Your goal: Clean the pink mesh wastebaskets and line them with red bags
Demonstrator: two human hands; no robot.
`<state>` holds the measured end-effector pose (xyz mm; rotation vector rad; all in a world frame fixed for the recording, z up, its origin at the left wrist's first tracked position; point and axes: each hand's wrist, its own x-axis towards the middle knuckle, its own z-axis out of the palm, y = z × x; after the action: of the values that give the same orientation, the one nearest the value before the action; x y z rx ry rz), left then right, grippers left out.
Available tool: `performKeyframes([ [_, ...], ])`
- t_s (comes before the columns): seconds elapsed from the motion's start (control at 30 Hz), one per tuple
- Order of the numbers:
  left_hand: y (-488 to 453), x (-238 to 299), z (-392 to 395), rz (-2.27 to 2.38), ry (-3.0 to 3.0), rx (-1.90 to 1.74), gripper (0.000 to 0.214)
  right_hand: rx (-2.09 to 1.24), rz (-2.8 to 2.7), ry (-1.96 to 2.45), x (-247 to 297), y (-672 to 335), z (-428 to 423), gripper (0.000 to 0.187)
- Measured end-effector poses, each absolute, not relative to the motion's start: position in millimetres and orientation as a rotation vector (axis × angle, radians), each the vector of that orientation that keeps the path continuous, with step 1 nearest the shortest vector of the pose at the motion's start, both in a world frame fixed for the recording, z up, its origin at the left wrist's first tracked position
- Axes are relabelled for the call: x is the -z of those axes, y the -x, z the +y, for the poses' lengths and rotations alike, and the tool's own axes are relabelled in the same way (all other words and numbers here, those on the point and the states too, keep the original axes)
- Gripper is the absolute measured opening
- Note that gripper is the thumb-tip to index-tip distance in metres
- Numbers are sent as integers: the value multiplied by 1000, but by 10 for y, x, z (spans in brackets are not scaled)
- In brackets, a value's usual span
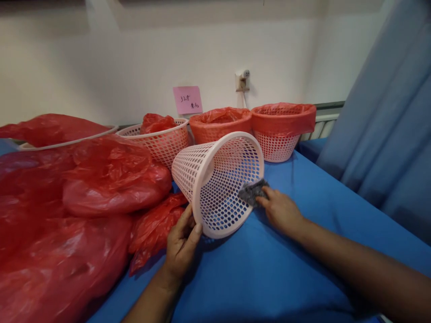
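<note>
While lying sideways, the basket (pixel 217 184) opens near-right.

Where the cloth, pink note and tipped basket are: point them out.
Cloth (pixel 252 193): head view, on its crumpled middle.
Pink note (pixel 187 99): head view, on the sheet's middle.
Tipped basket (pixel 200 180): head view, on the left of its rim.

Spreads flat as a blue sheet (pixel 242 278). Carries heaped red bags (pixel 97 251) at the left, with a smaller bag (pixel 158 224) just beside. Bears a tipped basket (pixel 222 188) midway and a lined basket (pixel 276 146) upright toward the far right. Shows other baskets (pixel 164 143) behind, with bases hidden from view.
</note>
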<state>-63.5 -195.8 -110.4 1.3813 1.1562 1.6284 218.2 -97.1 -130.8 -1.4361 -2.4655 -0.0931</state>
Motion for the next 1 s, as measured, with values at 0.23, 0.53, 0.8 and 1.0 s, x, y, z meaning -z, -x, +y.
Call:
performKeyframes([
  [0.23, 667, 1131, -1935, 1164, -1412, -1623, 59, 196, -2300, 1588, 1030, -2155, -671, 45],
  [0.53, 680, 1172, -1943, 1161, -1469, -1635, 52, -960, -2016, 704, 691, -1445, -1596, 44],
  [0.8, 651, 1117, -1946, 1167, -1540, -1630, 51, -363, -1495, 944, 237, -1898, -253, 36],
  [1.0, 657, 1091, -1935, 1161, -1521, -1605, 53, -492, -1749, 1375, 1271, -2112, -592, 36],
])
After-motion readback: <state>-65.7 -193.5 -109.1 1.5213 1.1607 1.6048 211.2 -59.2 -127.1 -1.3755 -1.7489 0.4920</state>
